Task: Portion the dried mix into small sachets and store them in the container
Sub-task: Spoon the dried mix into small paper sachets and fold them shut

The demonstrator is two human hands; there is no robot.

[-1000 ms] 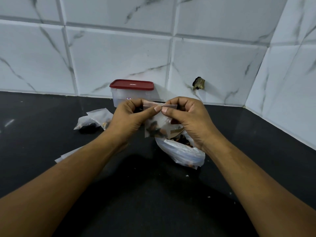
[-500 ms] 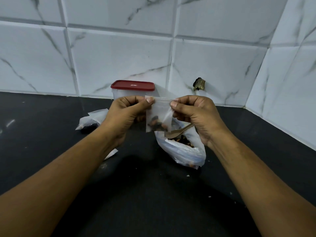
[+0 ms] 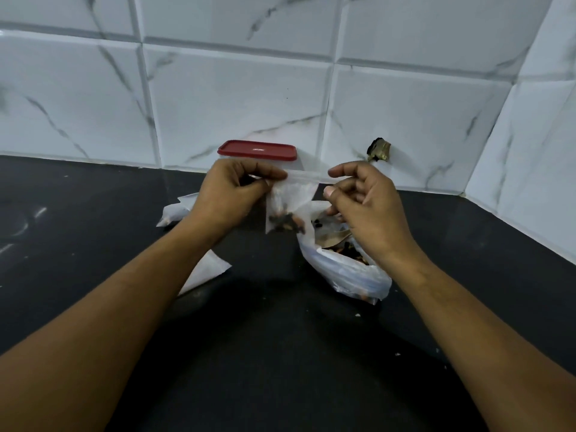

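Note:
A small clear zip sachet (image 3: 288, 207) with dark dried bits at its bottom hangs above the black counter (image 3: 280, 353). My left hand (image 3: 230, 194) pinches its top left corner. My right hand (image 3: 364, 207) hovers just to the right of the sachet with fingers loosely curled and holds nothing. Below it lies the open plastic bag of dried mix (image 3: 346, 269). The clear container with a red lid (image 3: 257, 150) stands shut against the wall, behind the sachet.
Filled sachets (image 3: 174, 212) lie on the counter left of my left hand. A flat empty sachet (image 3: 208, 269) shows under my left forearm. White marble tiles form the back and right walls, with a broken hole (image 3: 378, 150) in the back one.
Both hands were pinching along the sachet's top strip. My right hand has let go and drawn off to the right. The left hand still holds the sachet.

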